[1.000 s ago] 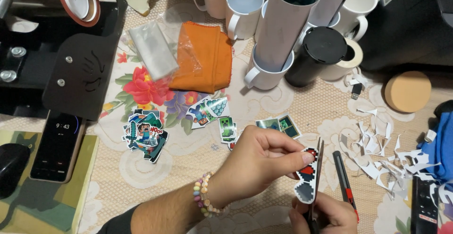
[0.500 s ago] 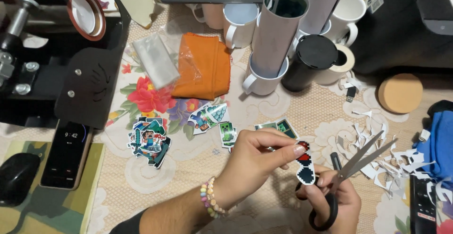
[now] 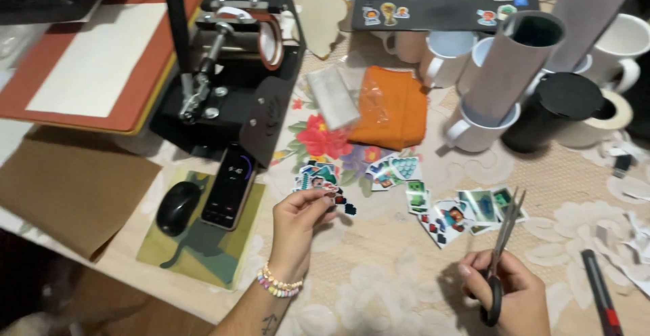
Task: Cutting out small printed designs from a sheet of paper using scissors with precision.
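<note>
Over the tabletop [image 3: 379, 282], your left hand [image 3: 298, 224] has fingers [image 3: 323, 198] pinched tight on a small cut-out sticker [image 3: 344, 207], just above the sticker pile [image 3: 318, 177]. Right hand [image 3: 508, 295] w/ fingers curled thru the scissors [image 3: 502, 241], blades nearly shut, pointing up.

1. The surface [image 3: 379, 288] was covered with a beige lace-patterned cloth bearing pale flower shapes.
2. A printed red flower [image 3: 323, 139] showed on the cloth near the centre.
3. A brown paper sheet [image 3: 68, 187] lay over the left edge of the surface.
4. Beyond that edge, at lower left, the view was dark and indistinct.
5. Lighting was even and warm, with soft shadows.
</note>
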